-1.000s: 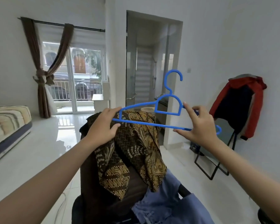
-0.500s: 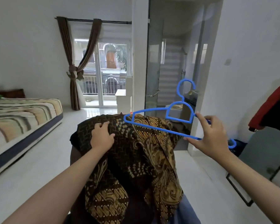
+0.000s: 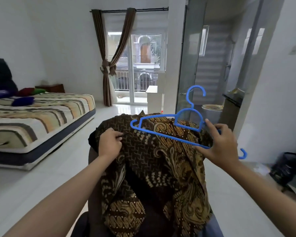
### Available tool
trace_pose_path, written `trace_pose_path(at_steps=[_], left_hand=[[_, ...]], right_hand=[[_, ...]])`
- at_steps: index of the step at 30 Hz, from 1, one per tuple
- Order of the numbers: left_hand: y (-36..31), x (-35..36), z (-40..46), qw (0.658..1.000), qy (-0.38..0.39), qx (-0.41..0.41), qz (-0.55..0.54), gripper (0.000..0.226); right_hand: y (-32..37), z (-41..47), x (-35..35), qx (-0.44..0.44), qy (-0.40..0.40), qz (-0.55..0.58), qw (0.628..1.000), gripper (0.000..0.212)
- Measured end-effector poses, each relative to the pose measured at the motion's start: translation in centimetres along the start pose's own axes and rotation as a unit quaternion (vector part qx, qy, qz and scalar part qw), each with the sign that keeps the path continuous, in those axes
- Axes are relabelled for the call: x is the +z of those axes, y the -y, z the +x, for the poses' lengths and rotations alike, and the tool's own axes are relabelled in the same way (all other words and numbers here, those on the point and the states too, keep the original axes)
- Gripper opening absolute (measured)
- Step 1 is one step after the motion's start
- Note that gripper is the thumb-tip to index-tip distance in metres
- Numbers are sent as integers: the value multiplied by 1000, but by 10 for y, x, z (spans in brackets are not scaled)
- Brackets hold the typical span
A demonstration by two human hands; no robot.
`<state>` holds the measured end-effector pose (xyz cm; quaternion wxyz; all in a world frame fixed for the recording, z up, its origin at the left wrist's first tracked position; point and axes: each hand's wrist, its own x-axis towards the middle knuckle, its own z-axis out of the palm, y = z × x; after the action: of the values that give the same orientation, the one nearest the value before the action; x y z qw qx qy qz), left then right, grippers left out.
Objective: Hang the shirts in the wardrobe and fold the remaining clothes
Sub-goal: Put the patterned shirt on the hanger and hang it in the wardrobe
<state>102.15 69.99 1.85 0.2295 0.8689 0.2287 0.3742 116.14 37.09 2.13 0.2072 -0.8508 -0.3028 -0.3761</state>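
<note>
A person stands over a brown batik shirt (image 3: 161,161) draped across the back of a dark chair (image 3: 92,161) in a white-walled bedroom, arms stretched forward. The left hand (image 3: 109,144) rests on the shirt's upper left shoulder, fingers curled into the fabric and gripping a fold of it. The right hand (image 3: 219,142) pinches a blue plastic hanger (image 3: 161,132) near its right end (thumb under the lower bar, forefinger raised along the upper arm), holding it tilted just above the shirt's collar area, hook pointing up. The hanger's left tip hovers over the top of the garment; whether it touches the cloth cannot be told. A patch of pale blue cloth (image 3: 214,228) shows beneath the shirt at the bottom edge of the view.

Behind, a mattress (image 3: 41,120) with a striped cover lies low on the white tiled floor (image 3: 41,177) at left, with small dark and coloured cushions near its head. Brown curtains (image 3: 108,69) are tied back beside a glass balcony door (image 3: 143,69), and a glass-walled bathroom (image 3: 212,65) opens at right. A dark bin (image 3: 287,168) sits by the right wall.
</note>
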Motion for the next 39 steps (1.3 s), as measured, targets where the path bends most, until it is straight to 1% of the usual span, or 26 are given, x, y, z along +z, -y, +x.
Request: trace_pose_path(at_steps=[8, 12, 16, 19, 21, 23, 27, 29, 32, 36, 39], left_hand=[[35, -22, -55, 993, 98, 50, 33, 27], [61, -39, -69, 991, 116, 30, 59, 24], [85, -56, -70, 991, 118, 11, 62, 24], [89, -61, -68, 988, 134, 10, 79, 24], [84, -59, -66, 986, 144, 7, 88, 24], [73, -57, -61, 987, 144, 5, 75, 23], [38, -49, -43, 994, 102, 24, 24, 26], [17, -44, -32, 996, 89, 25, -8, 31], [-11, -33, -15, 993, 109, 18, -41, 43], [-30, -12, 16, 988, 151, 5, -12, 54], [-36, 3, 38, 983, 173, -8, 56, 55]], right_hand=[[46, -1, 3, -8, -2, -4, 1000, 100], [59, -3, 1, -6, 5, -32, 999, 101], [65, -7, 1, 30, 23, -44, 998, 100], [68, -15, 2, 58, 46, -50, 996, 102], [66, -20, 1, 63, 45, -51, 996, 102], [63, -22, -2, 60, 38, -42, 997, 103], [48, -20, -14, 37, 14, -40, 998, 101], [37, -15, -19, 32, 7, -49, 998, 100], [19, -7, -20, 35, 1, -57, 998, 101], [-6, 4, -10, 40, -14, -42, 998, 101], [-22, 7, 2, 26, -20, -38, 999, 101]])
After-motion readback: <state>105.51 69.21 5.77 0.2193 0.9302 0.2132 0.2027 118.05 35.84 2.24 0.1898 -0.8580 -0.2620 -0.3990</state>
